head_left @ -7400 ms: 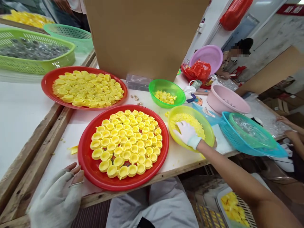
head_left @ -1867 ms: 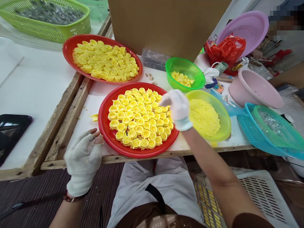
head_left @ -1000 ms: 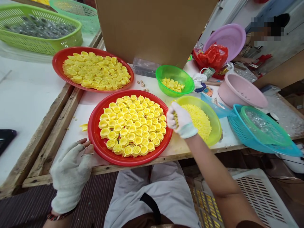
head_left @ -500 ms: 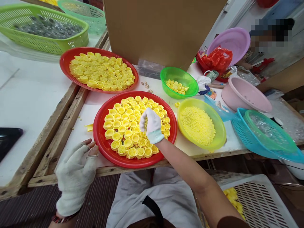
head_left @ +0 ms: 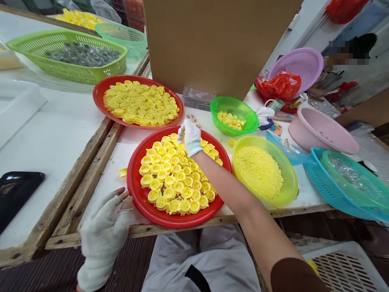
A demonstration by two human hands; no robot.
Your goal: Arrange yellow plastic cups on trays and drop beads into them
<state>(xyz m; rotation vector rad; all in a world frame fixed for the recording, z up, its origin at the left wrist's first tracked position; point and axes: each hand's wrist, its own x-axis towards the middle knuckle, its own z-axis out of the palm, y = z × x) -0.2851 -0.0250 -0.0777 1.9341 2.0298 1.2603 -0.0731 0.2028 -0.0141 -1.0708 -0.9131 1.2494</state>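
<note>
White knit cotton covered the right hand (head_left: 190, 136), which I saw poised over the twelve o'clock rim of the near red tray (head_left: 136, 194). Its fingers were bunched and curled downward. From behind the knuckles I could not tell whether they pinched anything.

The tray was a round, glossy plastic dish lying flat on the white tabletop (head_left: 106, 162), straight in front of the person's lap. It carried the yellow cups (head_left: 170, 174), small smooth plastic rounds set mouth-up in tight rows, one layer deep. The hand hung just above the farthest of them.

At eight o'clock from the tray, the left hand (head_left: 105, 231) rested on the table's rough wooden edge in a coarser, fingerless off-white glove. Its fingers were loosely spread around nothing, and the bare tips lay just beside the tray's rim.

At three o'clock sat a translucent yellow-green bowl (head_left: 290, 178), just beside the tray and heaped with fine yellow pellets (head_left: 258, 170). At one o'clock a clear green bowl (head_left: 219, 109) held a few more yellow pieces. At eleven o'clock a second red tray (head_left: 100, 91) bore a looser, overlapping pile of the same yellow rounds. Behind them all, at twelve o'clock, stood a plain brown cardboard box (head_left: 219, 40).
</note>
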